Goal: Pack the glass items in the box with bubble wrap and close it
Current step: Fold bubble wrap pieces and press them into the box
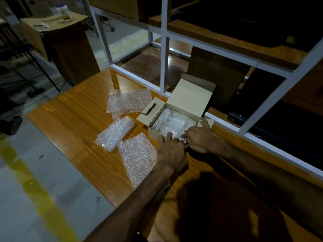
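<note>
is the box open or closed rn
Open: the box has its lid standing up behind, with bubble-wrapped items showing inside.

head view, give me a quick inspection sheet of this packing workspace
surface: wooden table, glossy, lit at left, in shadow near the person
job's things: open cardboard box, lid standing up at the back, side flap folded out; bubble-wrapped items fill the inside
clutter: three bubble wrap pieces on the table left of the box: a flat sheet, a rolled bundle, a sheet partly under the left forearm
grippers: left hand at the box's near edge; right hand at its near right corner, fingers reaching in; grasp unclear
cables: nothing seen
surroundings: white frame partition behind the table; large cardboard carton far left; yellow floor line
</note>
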Motion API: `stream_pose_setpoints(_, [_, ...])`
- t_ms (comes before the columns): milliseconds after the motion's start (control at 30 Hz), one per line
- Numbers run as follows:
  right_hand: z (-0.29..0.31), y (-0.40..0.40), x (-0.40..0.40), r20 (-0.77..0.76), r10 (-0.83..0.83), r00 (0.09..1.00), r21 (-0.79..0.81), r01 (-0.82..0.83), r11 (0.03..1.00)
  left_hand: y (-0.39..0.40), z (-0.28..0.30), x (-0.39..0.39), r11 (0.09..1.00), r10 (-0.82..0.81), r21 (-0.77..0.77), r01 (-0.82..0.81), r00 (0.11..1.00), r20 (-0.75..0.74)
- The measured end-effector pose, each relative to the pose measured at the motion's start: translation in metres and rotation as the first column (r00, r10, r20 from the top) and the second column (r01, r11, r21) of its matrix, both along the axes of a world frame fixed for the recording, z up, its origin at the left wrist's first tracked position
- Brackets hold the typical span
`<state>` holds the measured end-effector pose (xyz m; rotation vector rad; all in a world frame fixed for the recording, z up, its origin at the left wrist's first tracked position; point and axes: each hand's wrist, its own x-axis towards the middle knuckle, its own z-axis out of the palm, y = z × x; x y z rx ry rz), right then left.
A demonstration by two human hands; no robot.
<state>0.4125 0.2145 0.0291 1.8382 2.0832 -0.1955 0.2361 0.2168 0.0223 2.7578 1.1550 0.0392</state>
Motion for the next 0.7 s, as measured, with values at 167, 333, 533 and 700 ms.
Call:
stream_pose_setpoints(167, [0.004, 0.011, 0.001, 0.081, 0.011, 0.997, -0.146, 0.001, 0.989, 0.005, 0.012, 0.013, 0.995, -0.019, -0.104, 0.006, 0.991, -0.131])
stream_pose_setpoints(333, [0.005, 0.022, -0.003, 0.141, -0.023, 0.990, -0.252, 0.058, 0.966, 0.009, 0.009, 0.013, 0.996, -0.033, -0.091, 0.018, 0.986, -0.161])
stream_pose_setpoints(533, [0.021, -0.015, -0.007, -0.047, -0.038, 0.998, -0.015, 0.037, 0.999, -0.004, -0.008, -0.033, 0.994, -0.104, 0.032, 0.101, 0.985, 0.135])
stream_pose_setpoints(700, [0.014, -0.064, -0.039, -0.315, -0.121, 0.941, 0.252, 0.206, 0.946, -0.033, -0.025, -0.102, 0.998, -0.044, -0.018, 0.052, 0.950, 0.309])
